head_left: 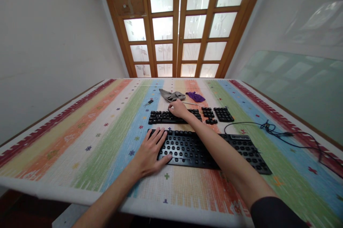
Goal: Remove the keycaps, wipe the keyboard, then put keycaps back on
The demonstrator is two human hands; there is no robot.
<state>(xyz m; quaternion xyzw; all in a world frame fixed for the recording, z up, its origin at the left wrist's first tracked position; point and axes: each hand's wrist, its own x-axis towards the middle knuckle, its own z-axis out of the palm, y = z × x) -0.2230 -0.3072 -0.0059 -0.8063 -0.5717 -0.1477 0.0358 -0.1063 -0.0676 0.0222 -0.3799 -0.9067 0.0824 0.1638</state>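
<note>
A black keyboard (pixel 193 151) with most of its keycaps off lies across the striped cloth in front of me. My left hand (pixel 154 151) rests on its left end, fingers spread and thumb along the lower edge. Beyond the keyboard, loose black keycaps (pixel 158 116) are laid out in rows, with smaller blocks of them (pixel 223 114) to the right. My right hand (pixel 178 108) reaches over the keyboard to the rows' upper edge. Its fingers are bent together among the keycaps; whatever they grip is too small to make out.
A grey cloth (pixel 171 96) and a purple cloth (pixel 196 96) lie behind the keycaps. Left of them is a small dark tool (pixel 149 102). A black cable (pixel 278 133) trails off to the right. The patterned tablecloth (pixel 91 142) covers the table.
</note>
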